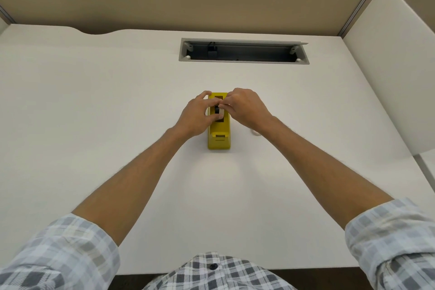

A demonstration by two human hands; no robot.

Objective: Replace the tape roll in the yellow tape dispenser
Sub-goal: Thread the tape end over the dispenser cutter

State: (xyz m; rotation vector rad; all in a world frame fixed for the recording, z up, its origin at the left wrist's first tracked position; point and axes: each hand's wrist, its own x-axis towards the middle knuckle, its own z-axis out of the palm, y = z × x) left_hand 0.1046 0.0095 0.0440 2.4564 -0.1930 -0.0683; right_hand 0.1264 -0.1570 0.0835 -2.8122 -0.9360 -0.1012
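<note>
The yellow tape dispenser (219, 135) stands in the middle of the white desk, its cutter end toward me. Both hands meet over its open roll well. My left hand (197, 115) curls around the left side, fingers pinched at the top. From the right, my right hand (247, 107) has its fingertips pinched at the same spot. Between the fingers a black spindle hub with a thin tape roll (217, 110) shows, sitting in or just above the well. A second pale tape roll (255, 133) lies on the desk, mostly hidden under my right wrist.
A grey cable tray opening (243, 50) is cut into the desk (94, 106) behind the dispenser. Beige partition walls close the back and right. A white panel (395, 66) rises at the right edge.
</note>
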